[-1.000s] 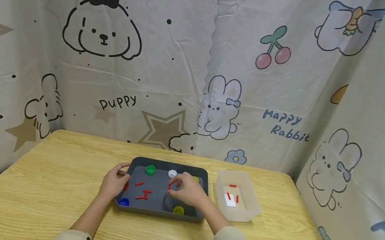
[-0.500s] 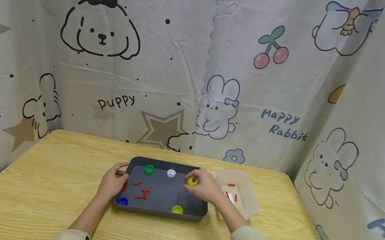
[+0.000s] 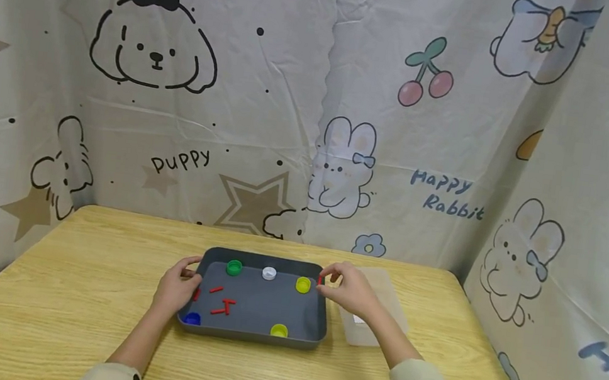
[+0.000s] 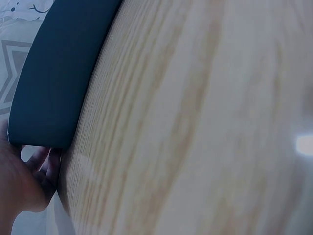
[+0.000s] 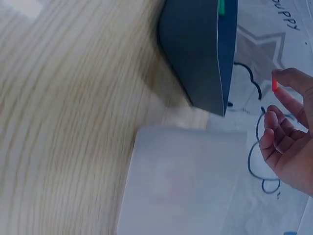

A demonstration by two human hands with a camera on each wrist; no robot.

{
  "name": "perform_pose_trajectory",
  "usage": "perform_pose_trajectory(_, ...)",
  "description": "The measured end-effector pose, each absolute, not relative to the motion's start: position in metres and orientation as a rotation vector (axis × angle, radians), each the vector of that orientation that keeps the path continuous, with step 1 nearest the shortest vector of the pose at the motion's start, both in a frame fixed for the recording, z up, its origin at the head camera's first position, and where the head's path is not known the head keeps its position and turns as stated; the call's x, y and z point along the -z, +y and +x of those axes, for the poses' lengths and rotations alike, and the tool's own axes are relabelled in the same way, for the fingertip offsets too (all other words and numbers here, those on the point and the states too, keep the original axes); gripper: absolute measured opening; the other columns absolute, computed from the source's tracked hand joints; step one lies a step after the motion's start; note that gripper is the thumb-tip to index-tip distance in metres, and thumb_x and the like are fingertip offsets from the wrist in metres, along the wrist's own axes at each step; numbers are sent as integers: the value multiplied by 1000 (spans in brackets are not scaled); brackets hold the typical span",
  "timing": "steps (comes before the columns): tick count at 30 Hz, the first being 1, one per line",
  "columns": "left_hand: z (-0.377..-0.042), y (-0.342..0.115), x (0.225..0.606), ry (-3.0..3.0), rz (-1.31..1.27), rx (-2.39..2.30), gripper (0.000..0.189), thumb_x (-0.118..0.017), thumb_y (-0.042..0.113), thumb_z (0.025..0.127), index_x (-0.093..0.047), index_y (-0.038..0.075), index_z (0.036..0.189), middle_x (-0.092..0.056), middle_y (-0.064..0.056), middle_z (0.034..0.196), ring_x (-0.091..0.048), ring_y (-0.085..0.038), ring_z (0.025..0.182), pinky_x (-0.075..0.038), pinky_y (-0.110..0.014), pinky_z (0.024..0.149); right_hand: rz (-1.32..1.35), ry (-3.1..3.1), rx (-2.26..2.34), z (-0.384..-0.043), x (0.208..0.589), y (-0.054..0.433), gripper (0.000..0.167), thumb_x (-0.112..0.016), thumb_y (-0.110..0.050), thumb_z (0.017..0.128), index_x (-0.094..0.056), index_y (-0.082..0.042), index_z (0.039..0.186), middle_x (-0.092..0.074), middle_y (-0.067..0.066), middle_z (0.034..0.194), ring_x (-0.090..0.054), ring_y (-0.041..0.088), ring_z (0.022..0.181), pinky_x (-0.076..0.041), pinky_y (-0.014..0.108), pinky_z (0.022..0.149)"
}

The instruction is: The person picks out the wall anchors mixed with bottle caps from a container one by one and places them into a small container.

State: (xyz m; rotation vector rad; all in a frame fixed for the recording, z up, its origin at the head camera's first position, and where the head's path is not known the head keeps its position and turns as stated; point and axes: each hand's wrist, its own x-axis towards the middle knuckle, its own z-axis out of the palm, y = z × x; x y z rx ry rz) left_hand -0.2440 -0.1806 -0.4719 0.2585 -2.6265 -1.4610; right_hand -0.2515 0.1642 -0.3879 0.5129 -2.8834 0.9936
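Note:
Between the thumb and index finger of my right hand (image 3: 349, 289) is a small red stick (image 5: 274, 82), pinched upright at the right rim of the dark grey tray (image 3: 262, 299). In the right wrist view the other fingers are curled loosely. My left hand (image 3: 175, 285) grips the tray's left side, thumb at the rim; the left wrist view shows its fingers (image 4: 43, 164) against the outside and bottom edge. Several more red sticks (image 3: 217, 289) lie in the tray's left part. Round caps stand there too: green (image 3: 235, 267), white (image 3: 269, 273), two yellow (image 3: 303, 285) and blue (image 3: 192, 318).
A translucent plastic box (image 3: 361, 335) stands right of the tray, partly hidden by my right hand and forearm. A bit of white card (image 3: 359, 319) shows inside. Both rest on a wooden table (image 3: 236, 372), with a printed curtain (image 3: 268, 116) behind.
My right hand has moved right with the red stick, from over the tray's middle, past the back yellow cap, to the right rim. My left hand keeps its grip on the tray.

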Motion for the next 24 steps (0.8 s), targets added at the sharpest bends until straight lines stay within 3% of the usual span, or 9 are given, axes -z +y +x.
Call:
perform_pose_trajectory(9, -243, -180, 470, -2632, 263, 1459, 45, -51, 16, 89, -49, 14, 134, -59, -18, 115, -58, -33, 108, -43, -45, 83, 398, -2895, -1017, -254, 387, 196, 27, -69, -20, 81, -66, -9, 105, -58, 10, 95, -47, 15, 58, -42, 28, 49)
perform_pose_trajectory(19, -246, -181, 473, -2621, 256, 1458, 46, -51, 16, 88, -50, 15, 134, -59, -17, 113, -59, -31, 106, -44, -36, 76, 277, -2882, -1023, -256, 395, 218, 25, -70, -18, 80, -66, -6, 102, -57, 11, 92, -50, 17, 71, -41, 28, 58)
perform_pose_trajectory(24, -247, -180, 475, -2616, 253, 1460, 45, -52, 16, 89, -50, 15, 133, -59, -18, 114, -59, -32, 107, -44, -37, 78, 245, -2875, -1036, -257, 401, 226, 24, -70, -15, 80, -66, -4, 101, -58, 9, 85, -49, 17, 73, -40, 28, 59)
